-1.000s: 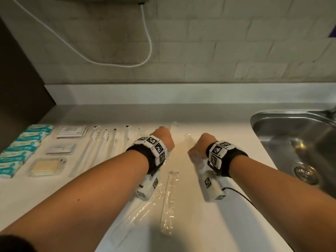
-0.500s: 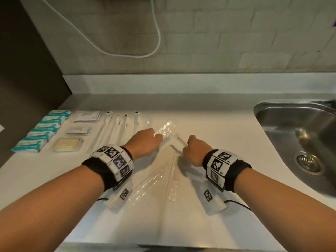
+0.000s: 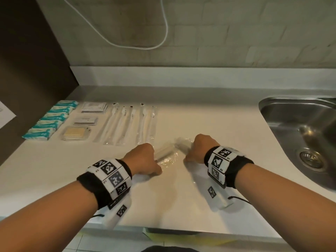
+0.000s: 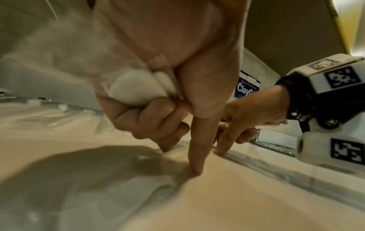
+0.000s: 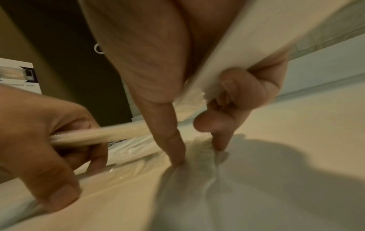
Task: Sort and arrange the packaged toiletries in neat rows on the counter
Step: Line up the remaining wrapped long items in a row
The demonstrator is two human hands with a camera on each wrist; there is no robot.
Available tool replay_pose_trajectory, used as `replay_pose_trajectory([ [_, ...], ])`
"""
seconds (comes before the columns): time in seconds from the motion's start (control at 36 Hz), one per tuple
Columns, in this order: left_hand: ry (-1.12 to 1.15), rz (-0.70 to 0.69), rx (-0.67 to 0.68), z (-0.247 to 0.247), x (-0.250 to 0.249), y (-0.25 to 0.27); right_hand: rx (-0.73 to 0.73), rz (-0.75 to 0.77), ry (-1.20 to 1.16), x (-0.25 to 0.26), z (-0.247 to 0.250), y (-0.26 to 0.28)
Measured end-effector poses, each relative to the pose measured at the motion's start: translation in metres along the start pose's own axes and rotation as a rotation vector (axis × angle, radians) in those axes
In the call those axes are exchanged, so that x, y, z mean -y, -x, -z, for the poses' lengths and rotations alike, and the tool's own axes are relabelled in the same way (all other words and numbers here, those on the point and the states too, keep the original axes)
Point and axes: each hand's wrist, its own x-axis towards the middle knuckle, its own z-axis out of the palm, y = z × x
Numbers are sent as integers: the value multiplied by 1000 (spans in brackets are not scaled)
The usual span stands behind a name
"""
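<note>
Both hands hover low over the middle of the white counter (image 3: 181,206). My left hand (image 3: 143,159) grips a wrapped toothbrush (image 3: 165,151), whose beige handle (image 5: 102,135) shows in the right wrist view. Its thumb and one finger press down on a clear packet (image 4: 138,157) lying on the counter. My right hand (image 3: 198,150) grips another wrapped toothbrush (image 5: 247,46); its thumb and index finger pinch a second clear packet (image 5: 197,173) on the counter. In the head view both lying packets are hidden under the hands.
At the back left lie sorted rows: blue packets (image 3: 51,120), white sachets (image 3: 93,107), a cotton-swab box (image 3: 75,133) and several wrapped toothbrushes (image 3: 127,124). A steel sink (image 3: 300,133) is sunk in the counter at the right. The front edge is close below my wrists.
Both hands have drawn back toward the front edge, each still holding its wrapped toothbrush, and have come down onto the two clear packets that lay behind them.
</note>
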Motion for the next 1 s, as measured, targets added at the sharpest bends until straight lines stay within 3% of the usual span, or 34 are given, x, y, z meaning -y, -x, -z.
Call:
replay_pose_trajectory([
  [0.11,132,-9,36,4,-12,-16,14,-49,-67,-10,9,-5],
  [0.44,416,0,-154,13,-73,-90,90,-91,-139,-33,26,-47],
  [0.56,474,14,-162,15,-84,-112,3,-68,-224,-46,41,-71],
  [0.75,452,18,-153,16,-109,-139,-63,-38,-356,-54,61,-107],
  [1.0,412,-12,-155,2,-127,-153,-19,-52,-320,-72,60,-126],
])
